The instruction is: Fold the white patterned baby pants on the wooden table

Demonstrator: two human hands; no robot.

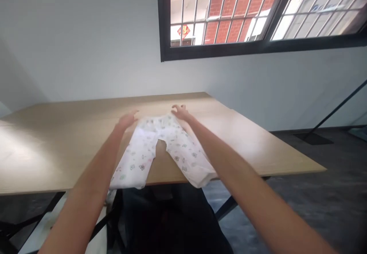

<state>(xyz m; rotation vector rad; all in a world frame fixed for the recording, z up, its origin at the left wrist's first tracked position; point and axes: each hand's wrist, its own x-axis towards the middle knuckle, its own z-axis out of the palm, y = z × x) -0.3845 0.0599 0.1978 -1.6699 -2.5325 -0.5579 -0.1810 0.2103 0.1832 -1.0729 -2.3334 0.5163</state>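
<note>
One pair of white printed trousers lies spread on the bench, waistband at the far end, legs reaching the near edge; the right hand, fingers apart, is by the waistband's right corner, the left hand near its left, grip too blurred to tell

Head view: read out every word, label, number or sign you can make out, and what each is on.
No text reads clearly.
Red diamond sign, outside the window: yellowish marking, too blurred to read.
Blue marking on a pale surface beyond the right pane: possibly lettering, too blurred to read.
White trousers: small printed motifs, no readable words.
</note>
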